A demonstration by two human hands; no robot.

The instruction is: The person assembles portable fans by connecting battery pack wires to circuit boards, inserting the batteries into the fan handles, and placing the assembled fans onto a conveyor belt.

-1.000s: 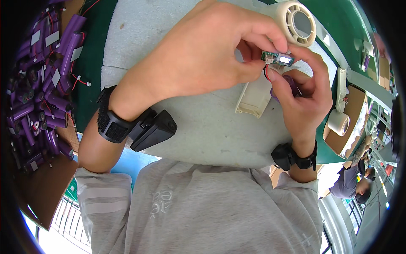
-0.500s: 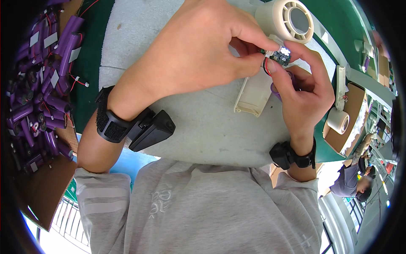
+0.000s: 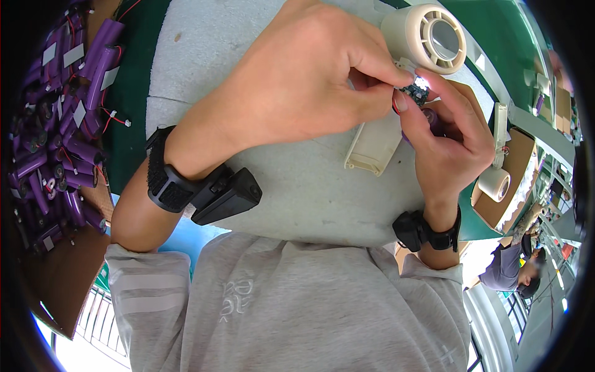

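Faced a green worktop (image 3: 135, 71) with a pale slab (image 3: 291, 192). Closed the left hand (image 3: 304, 80) in a tight pinch and curled the right hand (image 3: 449, 146) loosely. Had a cream fan housing (image 3: 403, 32) just beyond, an open handle shell (image 3: 375, 149) below — joined or separate, impossible to tell. Cradled a purple cell (image 3: 432, 120) in the right hand; gripped the circuit board (image 3: 416, 94) between both hands' fingertips. Had seemingly powered it, judging by its light — not closed the shell.
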